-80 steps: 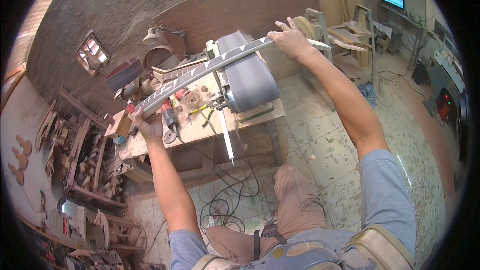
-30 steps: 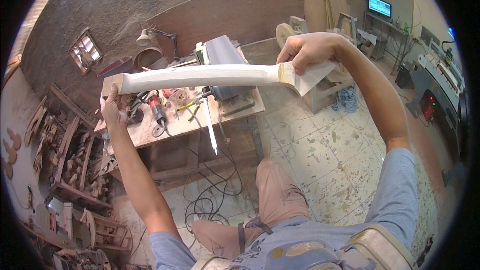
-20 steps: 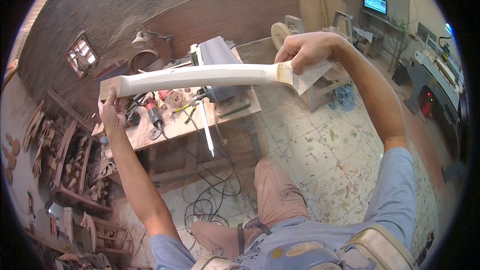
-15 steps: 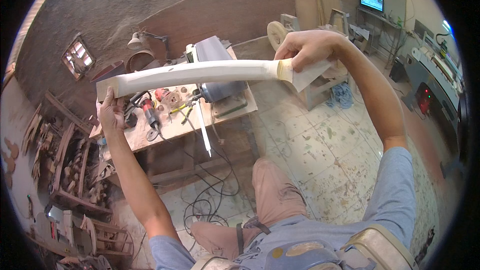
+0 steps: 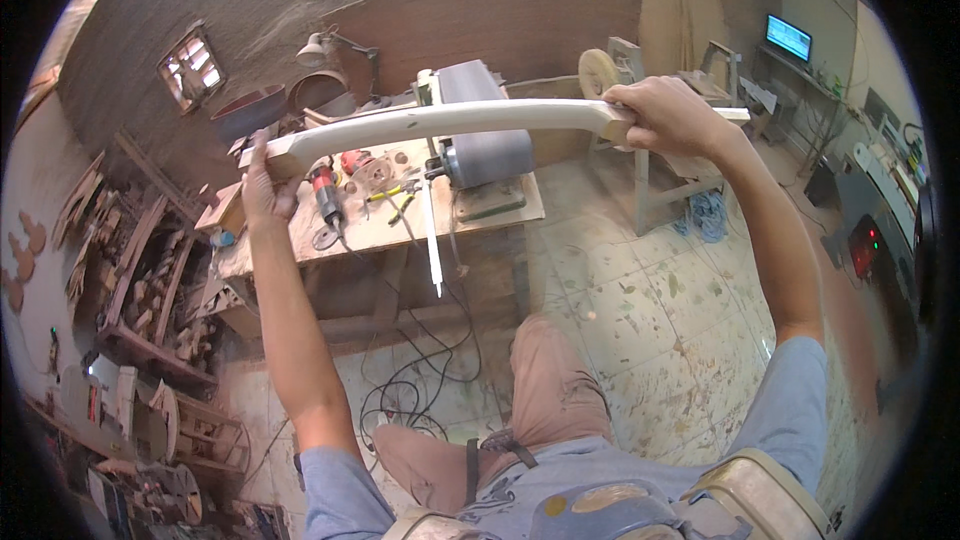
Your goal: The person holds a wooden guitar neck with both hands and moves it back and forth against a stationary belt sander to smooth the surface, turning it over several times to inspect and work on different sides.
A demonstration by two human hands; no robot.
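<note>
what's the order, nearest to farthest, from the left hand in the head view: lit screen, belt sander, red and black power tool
1. Red and black power tool, just right of the left hand
2. Belt sander, farther right, mid-picture
3. Lit screen, far upper right

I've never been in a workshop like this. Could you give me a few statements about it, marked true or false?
1. The left hand holds the long pale piece near one end. True.
2. The right hand is free. False: the right hand grips the same piece toward its other end.
3. A red-and-grey power tool lies on the workbench. True.
4. The screen at the back is dark. False: the screen is lit blue.
5. A desk lamp stands beyond the piece. True.
</note>
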